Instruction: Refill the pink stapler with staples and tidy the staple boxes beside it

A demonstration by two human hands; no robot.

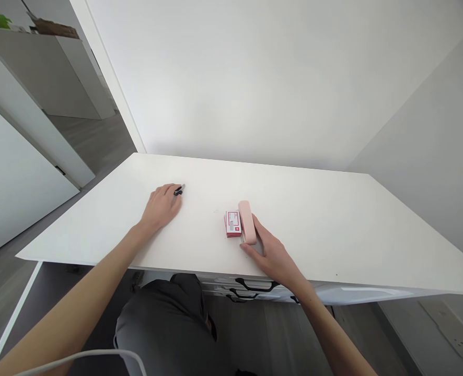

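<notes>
My right hand (pixel 273 253) grips the near end of a pink stapler (pixel 247 219) that lies on the white table (pixel 333 219). A small red and white staple box (pixel 233 223) sits just left of the stapler, touching or nearly touching it. My left hand (pixel 161 204) rests on the table further left, fingers curled, with its fingertips at a small black and silver object (pixel 178 190) whose shape I cannot make out clearly.
The table stands against a white wall (pixel 255 78), with another wall on the right. Drawers with black handles (pixel 251 287) sit under the table's front edge. My knee in grey trousers (pixel 169 324) is below. A white cabinet (pixel 39 73) stands at the far left.
</notes>
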